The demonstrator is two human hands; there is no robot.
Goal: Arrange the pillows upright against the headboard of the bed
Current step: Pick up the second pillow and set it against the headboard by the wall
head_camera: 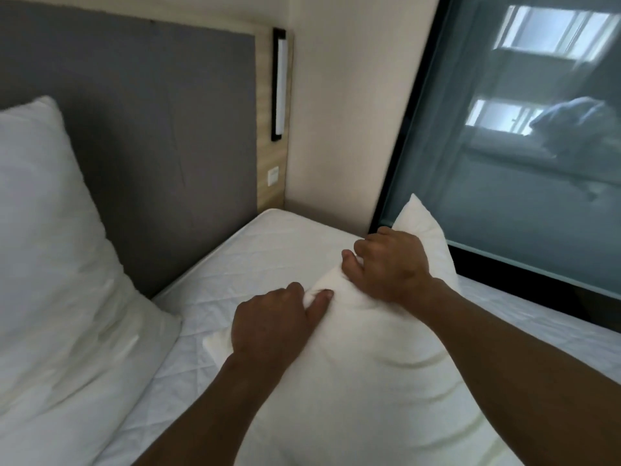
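**White pillow in a two-handed grip, short of the headboard**

White and plump, the soft square pillow [366,375] sits nearest the camera, and both bare forearms reach out over it. Left hand [268,326] is pinching down into its upper edge, fingers curled and bunching the fabric. Right hand [391,265] is a little further up, fingers closed around the same top edge near the far corner, which pokes up against the dark glass. So both hands are clamped on this pillow, and it stands tilted on the white quilted mattress [268,264], well apart from the headboard.

Over to the left, a second large white pillow [57,257] already leans upright against the grey upholstered headboard [151,129], its bottom resting on the mattress. Bare mattress lies between the two pillows.

Further back, a pale wooden side panel [268,183] edges the headboard, carrying a black-framed vertical wall light [279,84] and a small white switch [273,176]. On the right, a big dark-framed glass pane [524,136] shows blurry reflections.
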